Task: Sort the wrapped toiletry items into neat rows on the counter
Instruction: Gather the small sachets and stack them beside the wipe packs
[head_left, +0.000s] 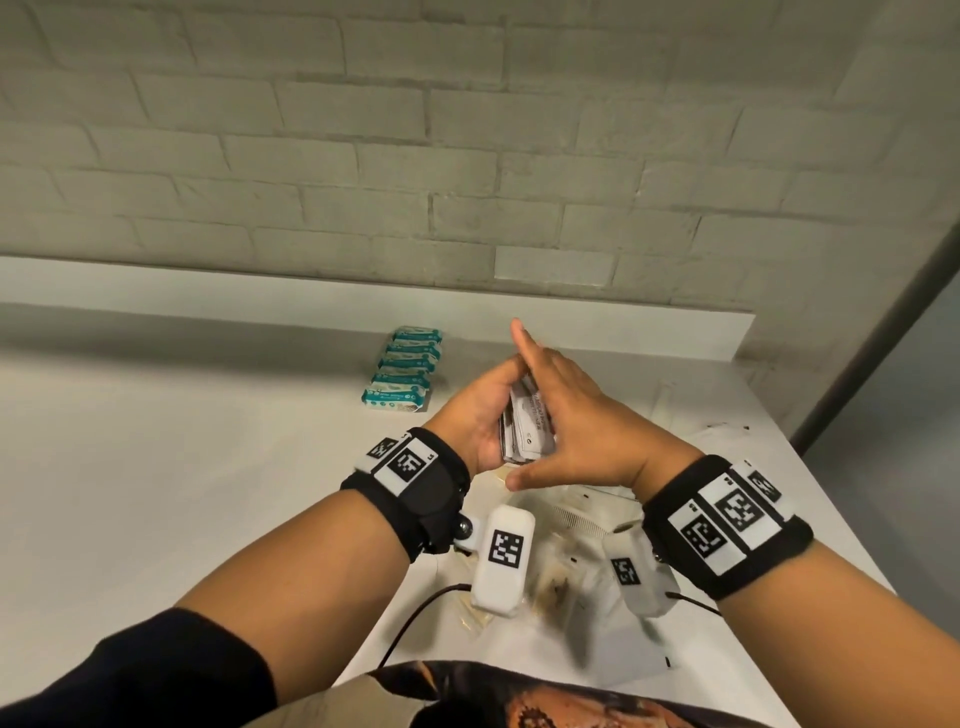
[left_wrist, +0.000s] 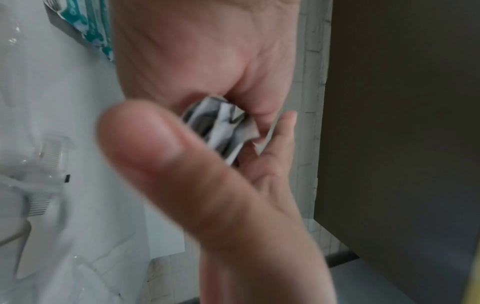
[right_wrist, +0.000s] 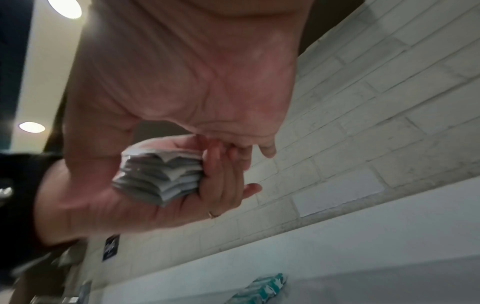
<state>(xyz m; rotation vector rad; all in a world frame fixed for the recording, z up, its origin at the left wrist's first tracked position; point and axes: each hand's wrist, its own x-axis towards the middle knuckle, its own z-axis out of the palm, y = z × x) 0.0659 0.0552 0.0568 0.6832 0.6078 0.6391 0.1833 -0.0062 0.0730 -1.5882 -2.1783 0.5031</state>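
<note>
Above the white counter (head_left: 208, 441) both hands meet around a stack of grey-and-white sachets (head_left: 527, 426). My left hand (head_left: 483, 410) cups the stack from the left, its thumb and fingers wrapped round the edges. My right hand (head_left: 566, 415) lies flat against the stack's other face, fingers straight and pointing up. In the right wrist view the stack (right_wrist: 158, 174) sits in the left palm. The left wrist view shows only its crumpled edges (left_wrist: 221, 127) past the thumb. A neat row of teal-and-white wrapped packets (head_left: 402, 371) lies further back on the counter.
Loose clear-wrapped items, among them a white comb (head_left: 576, 519), lie on the counter under my wrists. A brick wall with a low white ledge (head_left: 311, 296) runs along the back. The counter's right edge (head_left: 831, 499) drops off beside a dark panel.
</note>
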